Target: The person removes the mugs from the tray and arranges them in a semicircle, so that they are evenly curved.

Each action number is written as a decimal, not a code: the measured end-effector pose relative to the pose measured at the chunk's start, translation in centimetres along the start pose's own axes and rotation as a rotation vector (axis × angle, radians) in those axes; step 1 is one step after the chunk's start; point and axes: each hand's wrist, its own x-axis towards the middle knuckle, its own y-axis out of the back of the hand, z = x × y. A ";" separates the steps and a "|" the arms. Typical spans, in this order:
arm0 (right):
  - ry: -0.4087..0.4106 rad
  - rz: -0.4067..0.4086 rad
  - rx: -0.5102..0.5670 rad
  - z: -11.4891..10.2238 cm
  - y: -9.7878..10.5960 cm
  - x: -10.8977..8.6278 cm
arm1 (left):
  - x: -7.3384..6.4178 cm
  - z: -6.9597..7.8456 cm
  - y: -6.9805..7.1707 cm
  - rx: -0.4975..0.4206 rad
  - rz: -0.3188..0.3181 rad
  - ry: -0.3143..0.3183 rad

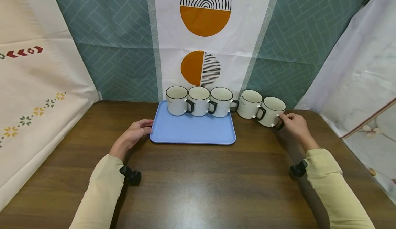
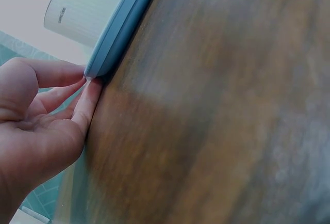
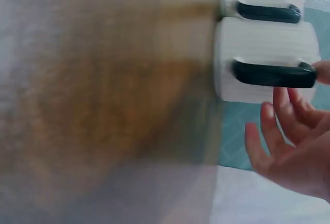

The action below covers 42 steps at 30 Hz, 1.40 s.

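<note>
At the right end of the row, my right hand [image 1: 295,126] holds a white mug [image 1: 271,110] by its dark handle [image 3: 276,75]. In the right wrist view, the thumb is at the handle's upper end and some fingertips are behind it. My left hand [image 1: 134,134] is at the left edge of a blue tray [image 1: 195,132]. Its thumb and fingertips pinch the tray rim [image 2: 116,38] in the left wrist view. Three similar mugs, a left one [image 1: 177,101], a middle one [image 1: 199,101] and a right one [image 1: 221,102], stand along the tray's back.
Another white mug [image 1: 249,105] stands on the brown wooden table [image 1: 191,184], between the tray and the held mug. A patterned cloth [image 1: 123,50] hangs close behind the row. Pale cloths border the table on the left [image 1: 40,119] and right [image 1: 368,84].
</note>
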 end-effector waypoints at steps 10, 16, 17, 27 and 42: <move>0.091 0.089 0.088 -3.8 1.0 0.1 | -0.2 -0.4 0.2 -0.009 0.007 -0.014; 0.185 0.001 0.130 -6.8 -0.4 0.7 | -0.3 -0.4 0.4 -0.006 0.017 -0.004; 0.189 -0.023 0.153 -7.2 -0.7 0.8 | -0.3 -0.4 0.4 -0.003 0.018 -0.004; 0.200 -0.190 0.327 -10.0 -4.9 2.0 | -0.4 -0.1 0.4 -0.005 0.008 -0.004; 0.199 0.019 0.085 -12.2 -9.8 2.7 | -0.2 0.1 -0.2 -0.010 0.010 -0.006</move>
